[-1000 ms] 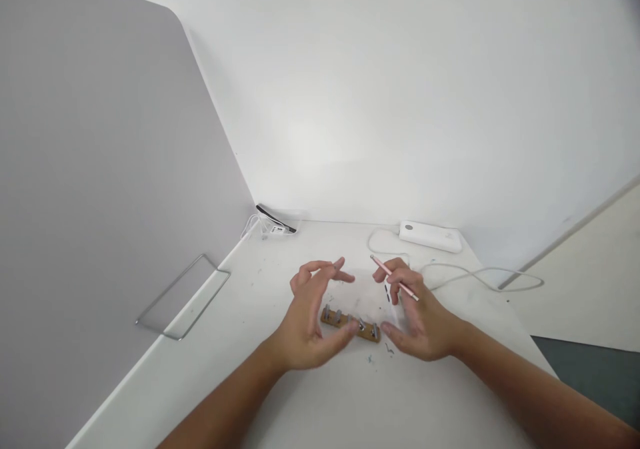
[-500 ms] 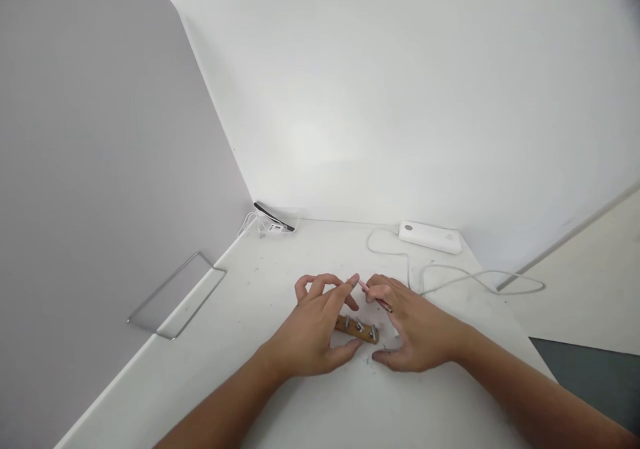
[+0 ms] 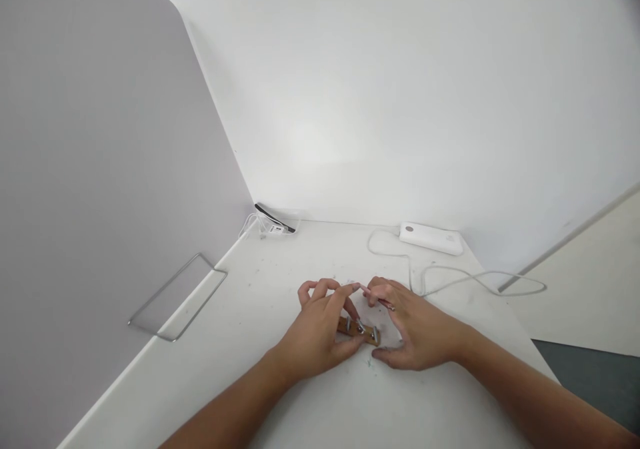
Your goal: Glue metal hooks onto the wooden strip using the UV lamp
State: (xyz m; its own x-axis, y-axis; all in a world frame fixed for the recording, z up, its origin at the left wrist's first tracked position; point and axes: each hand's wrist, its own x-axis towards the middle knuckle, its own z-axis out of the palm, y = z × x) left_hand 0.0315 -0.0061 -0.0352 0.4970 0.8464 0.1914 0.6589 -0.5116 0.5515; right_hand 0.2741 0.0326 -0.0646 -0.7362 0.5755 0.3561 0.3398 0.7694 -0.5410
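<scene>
A small wooden strip (image 3: pixel 361 330) with several metal pegs lies on the white table (image 3: pixel 310 402). My left hand (image 3: pixel 320 332) rests on its left end, thumb at the near edge and index finger reaching over the pegs. My right hand (image 3: pixel 415 332) sits at the strip's right end, its fingers closed round a thin pink pen (image 3: pixel 375 297) whose tip points left toward my left index finger. Most of the pen is hidden by the fingers.
A white power bank (image 3: pixel 431 238) lies at the back of the table, its white cable (image 3: pixel 465 279) looping to the right edge. A small charger with cables (image 3: pixel 274 225) sits in the back left corner. A grey partition (image 3: pixel 90 169) with a wire bracket (image 3: pixel 176 297) walls the left side.
Both hands have come down and together onto the wooden strip. The pen, raised and plainly visible a second ago, is now lowered and mostly hidden among my right fingers.
</scene>
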